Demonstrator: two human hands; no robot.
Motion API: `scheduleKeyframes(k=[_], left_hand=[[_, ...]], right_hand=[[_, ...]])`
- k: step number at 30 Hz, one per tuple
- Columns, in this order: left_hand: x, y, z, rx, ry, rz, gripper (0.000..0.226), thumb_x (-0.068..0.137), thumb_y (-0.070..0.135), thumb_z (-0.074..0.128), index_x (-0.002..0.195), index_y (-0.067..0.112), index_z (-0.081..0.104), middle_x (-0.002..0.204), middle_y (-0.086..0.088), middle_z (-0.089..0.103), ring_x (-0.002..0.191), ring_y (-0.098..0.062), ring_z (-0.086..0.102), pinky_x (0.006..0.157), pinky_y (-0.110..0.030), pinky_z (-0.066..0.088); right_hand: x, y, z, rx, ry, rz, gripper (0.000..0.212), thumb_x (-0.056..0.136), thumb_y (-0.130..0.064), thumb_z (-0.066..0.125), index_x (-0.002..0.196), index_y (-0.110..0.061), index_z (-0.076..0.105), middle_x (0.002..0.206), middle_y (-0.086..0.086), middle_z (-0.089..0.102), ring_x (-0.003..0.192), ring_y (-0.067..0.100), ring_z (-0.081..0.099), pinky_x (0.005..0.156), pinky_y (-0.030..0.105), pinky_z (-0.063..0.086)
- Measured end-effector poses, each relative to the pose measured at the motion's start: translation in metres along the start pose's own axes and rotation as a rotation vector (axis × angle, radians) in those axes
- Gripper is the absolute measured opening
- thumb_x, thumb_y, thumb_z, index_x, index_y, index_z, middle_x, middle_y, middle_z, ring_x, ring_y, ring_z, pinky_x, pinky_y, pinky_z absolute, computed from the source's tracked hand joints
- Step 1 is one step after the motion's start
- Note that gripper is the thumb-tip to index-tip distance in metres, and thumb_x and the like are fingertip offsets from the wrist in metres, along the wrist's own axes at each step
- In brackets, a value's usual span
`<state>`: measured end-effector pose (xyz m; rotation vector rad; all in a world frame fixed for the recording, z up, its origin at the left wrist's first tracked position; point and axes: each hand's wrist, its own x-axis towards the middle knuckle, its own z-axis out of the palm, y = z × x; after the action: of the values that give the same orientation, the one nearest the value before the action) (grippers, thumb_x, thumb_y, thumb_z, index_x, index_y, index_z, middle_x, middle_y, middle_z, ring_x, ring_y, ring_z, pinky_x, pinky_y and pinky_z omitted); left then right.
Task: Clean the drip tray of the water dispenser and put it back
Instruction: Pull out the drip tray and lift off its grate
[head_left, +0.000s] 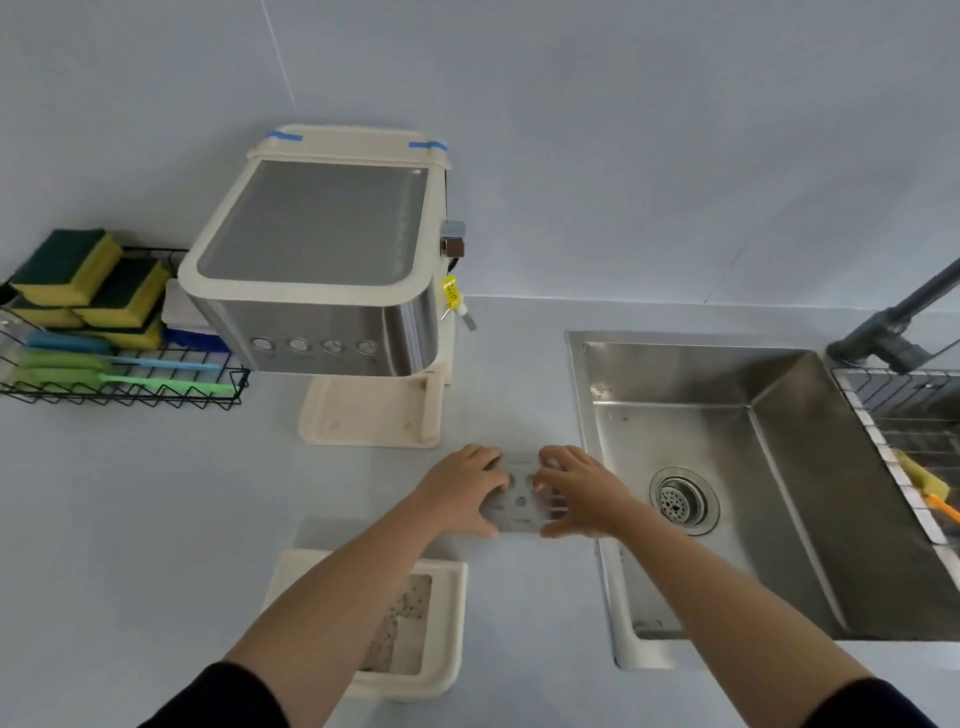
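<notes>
The cream and steel water dispenser (322, 260) stands at the back of the counter, its base recess (371, 415) bare. A grey perforated grate (521, 499) of the drip tray lies flat on the counter in front of it. My left hand (462, 488) holds the grate's left side and my right hand (576, 491) its right side, fingers spread over the top. The cream drip tray basin (441, 577) sits nearer to me under my left forearm, with dark speckled grime inside.
A steel sink (753, 467) with a drain strainer lies to the right, a dark tap (893, 332) behind it. A wire rack (904, 415) hangs over the sink's right side. A black wire basket (124, 384) at the left holds sponges and brushes.
</notes>
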<state>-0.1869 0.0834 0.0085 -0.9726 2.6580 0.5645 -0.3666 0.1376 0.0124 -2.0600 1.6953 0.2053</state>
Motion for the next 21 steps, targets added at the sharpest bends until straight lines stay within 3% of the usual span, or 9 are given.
scheduleKeyframes(k=[8, 14, 18, 21], left_hand=[[0.005, -0.005, 0.009, 0.014, -0.045, -0.006, 0.062, 0.076, 0.035, 0.068, 0.128, 0.013, 0.045, 0.148, -0.011, 0.029, 0.137, -0.024, 0.026, 0.109, -0.035, 0.027], [-0.001, -0.007, 0.012, 0.049, -0.051, -0.023, 0.062, 0.083, 0.04, 0.059, 0.135, 0.017, 0.034, 0.154, -0.01, 0.017, 0.142, -0.026, 0.015, 0.115, -0.039, 0.017], [-0.02, -0.015, 0.002, -0.077, -0.002, -0.116, 0.069, 0.089, 0.044, 0.046, 0.145, 0.025, 0.012, 0.158, -0.005, 0.002, 0.146, -0.021, 0.002, 0.118, -0.041, 0.008], [-0.065, -0.035, -0.008, -0.148, 0.05, -0.178, 0.068, 0.091, 0.042, 0.044, 0.146, 0.025, 0.009, 0.158, -0.006, 0.001, 0.146, -0.02, 0.0, 0.118, -0.041, 0.007]], right_hand=[[0.003, 0.01, 0.01, 0.096, -0.019, -0.047, 0.055, 0.081, -0.036, 0.065, 0.128, -0.016, 0.046, 0.152, -0.001, 0.025, 0.143, 0.019, 0.015, 0.115, 0.027, 0.017], [0.003, 0.005, 0.012, 0.063, -0.078, 0.026, 0.069, 0.082, -0.041, 0.061, 0.14, -0.022, 0.03, 0.158, 0.0, 0.006, 0.146, 0.022, 0.0, 0.118, 0.032, 0.006], [-0.003, -0.006, 0.015, 0.078, -0.05, 0.099, 0.084, 0.082, -0.045, 0.059, 0.147, -0.024, 0.01, 0.158, 0.002, -0.003, 0.146, 0.022, -0.006, 0.118, 0.035, 0.0], [-0.018, -0.039, 0.025, 0.137, -0.018, 0.083, 0.095, 0.08, -0.047, 0.061, 0.148, -0.02, 0.0, 0.158, 0.004, -0.007, 0.145, 0.021, -0.009, 0.118, 0.035, 0.0]])
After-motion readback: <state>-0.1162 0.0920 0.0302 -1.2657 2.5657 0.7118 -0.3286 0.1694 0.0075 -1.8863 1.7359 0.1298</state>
